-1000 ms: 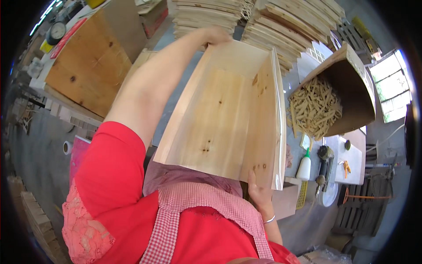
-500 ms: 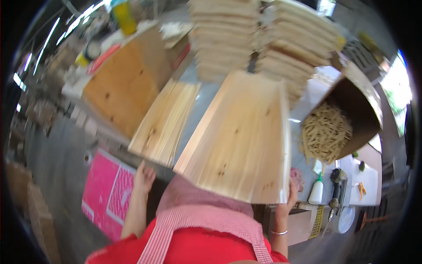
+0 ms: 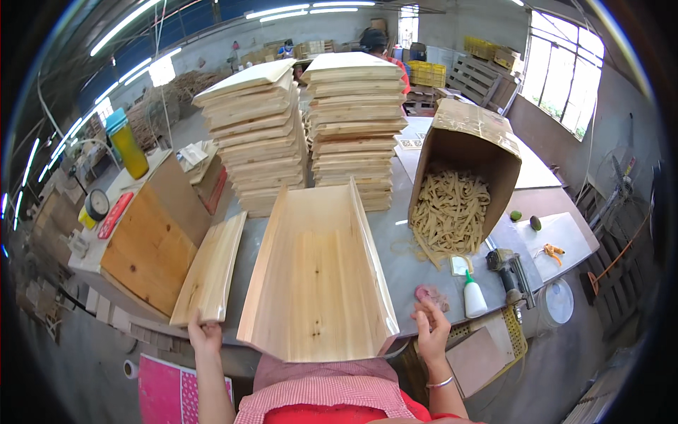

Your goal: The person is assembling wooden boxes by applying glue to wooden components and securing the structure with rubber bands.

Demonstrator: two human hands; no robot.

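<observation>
A long open-topped wooden box (image 3: 316,283) of pale knotty wood lies on the grey table in front of me, its near end toward my body. To its left lies a flat wooden board (image 3: 212,265). My left hand (image 3: 205,335) is at the near end of this board, fingers closed on its edge. On the box's right side my right hand (image 3: 432,331) hovers apart from it, fingers loosely spread and holding nothing. A crumpled pink cloth (image 3: 432,297) lies just beyond those fingertips. Right of it stands a white squeeze bottle (image 3: 474,297) with a green nozzle.
Two tall stacks of wooden panels (image 3: 258,134) stand behind the box. A tipped cardboard carton (image 3: 470,131) spills tan strips (image 3: 452,208) at right. A nail gun (image 3: 510,272) and orange pliers (image 3: 552,253) lie farther right. At left stands a wooden crate (image 3: 152,247) bearing a yellow bottle (image 3: 129,152).
The view has tilted up and swung, showing more of the workshop. My right hand has come away from the box's near right corner. My left hand has reached the board's near end.
</observation>
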